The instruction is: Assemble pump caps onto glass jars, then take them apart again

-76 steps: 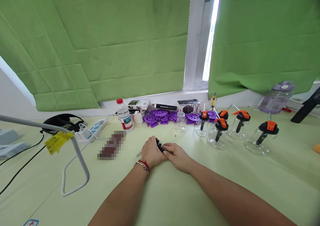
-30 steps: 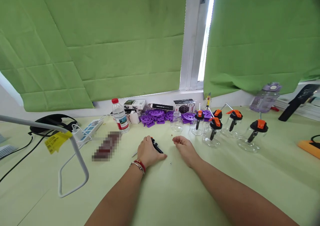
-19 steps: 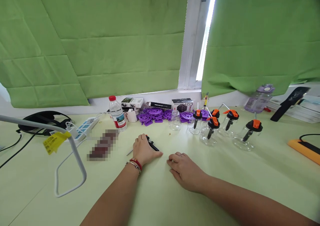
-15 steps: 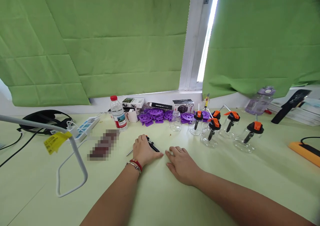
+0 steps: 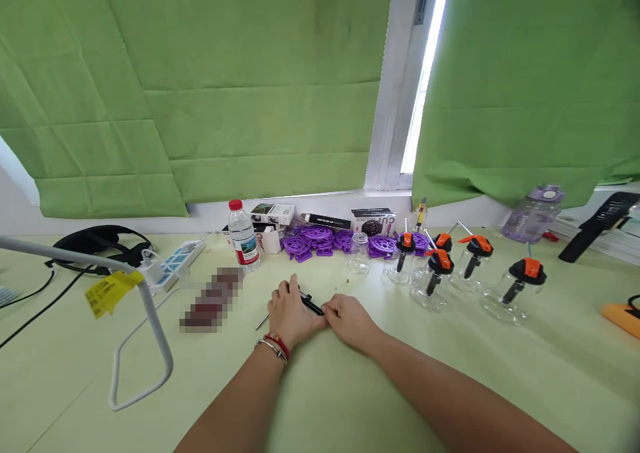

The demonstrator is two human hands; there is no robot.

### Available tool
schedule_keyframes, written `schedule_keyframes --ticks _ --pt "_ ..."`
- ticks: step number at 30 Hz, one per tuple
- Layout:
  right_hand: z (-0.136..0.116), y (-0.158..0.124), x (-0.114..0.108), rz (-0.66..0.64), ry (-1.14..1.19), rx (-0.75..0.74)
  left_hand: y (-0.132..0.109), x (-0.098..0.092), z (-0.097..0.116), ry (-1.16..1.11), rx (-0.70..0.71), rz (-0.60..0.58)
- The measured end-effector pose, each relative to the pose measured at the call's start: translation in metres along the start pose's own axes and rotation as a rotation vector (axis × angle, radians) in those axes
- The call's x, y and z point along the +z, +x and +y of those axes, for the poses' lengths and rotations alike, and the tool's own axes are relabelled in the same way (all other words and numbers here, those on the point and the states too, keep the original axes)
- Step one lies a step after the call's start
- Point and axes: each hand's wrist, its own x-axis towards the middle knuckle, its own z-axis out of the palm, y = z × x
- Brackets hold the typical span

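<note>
My left hand (image 5: pixel 291 314), with a red band and a metal bracelet at the wrist, curves over a slim black rod-like part (image 5: pixel 311 303) on the table. Its thumb lies along the near side of that part. Beyond the heel of this hand pokes the end of a thin metal rod (image 5: pixel 261 321); whether it joins the black part is hidden. At the right end of the black part, my right hand (image 5: pixel 350 319) is closed, thumb and fingers pinched on its tip.
To the right stand several glass vessels (image 5: pixel 429 298) with black-and-orange tops. A small clear glass (image 5: pixel 358 256), purple plastic pieces (image 5: pixel 316 238), boxes (image 5: pixel 373 223) and a water bottle (image 5: pixel 244 239) line the back. A white bent frame (image 5: pixel 163 336) and a power strip (image 5: pixel 177 263) are left.
My right hand has moved left to the black part and its fingers have closed from a spread pose. The view has shifted slightly; my left hand stays over the part.
</note>
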Motion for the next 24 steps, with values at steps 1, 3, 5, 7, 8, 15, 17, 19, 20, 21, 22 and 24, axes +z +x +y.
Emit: schedule_keyframes --ticks 1,3,5,7,8,15,17,19,20,21,22,24 --pt "-0.002 0.003 0.002 -0.029 0.026 0.036 -0.001 0.0 0.0 0.006 0.007 0.0" --pt "-0.005 0.01 0.005 -0.058 0.047 0.075 -0.001 -0.001 -0.002 0.025 0.013 -0.02" --pt "-0.006 0.015 0.005 -0.071 0.069 0.102 -0.001 -0.003 -0.006 0.046 0.009 -0.059" --pt "-0.004 0.015 0.003 -0.066 0.085 0.12 0.001 -0.005 -0.01 0.057 -0.003 -0.091" --pt "-0.003 0.013 0.002 -0.061 0.091 0.129 0.002 -0.006 -0.012 0.059 -0.012 -0.095" --pt "0.018 -0.01 -0.015 -0.047 0.145 0.156 0.007 -0.006 -0.021 0.106 -0.03 -0.056" --pt "0.027 -0.016 -0.021 -0.035 0.16 0.151 0.006 -0.006 -0.021 0.11 -0.024 -0.056" --pt "0.037 -0.022 -0.028 -0.02 0.178 0.143 0.004 -0.005 -0.02 0.124 -0.02 -0.055" --pt "0.042 -0.024 -0.032 -0.017 0.189 0.14 0.004 -0.005 -0.02 0.133 -0.016 -0.054" --pt "0.046 -0.026 -0.035 -0.017 0.202 0.139 0.003 -0.004 -0.02 0.143 -0.009 -0.051" --pt "0.051 -0.028 -0.039 -0.019 0.216 0.142 0.002 -0.004 -0.019 0.154 0.0 -0.043" --pt "0.058 -0.031 -0.045 -0.022 0.243 0.158 0.0 -0.004 -0.016 0.176 0.028 0.002"
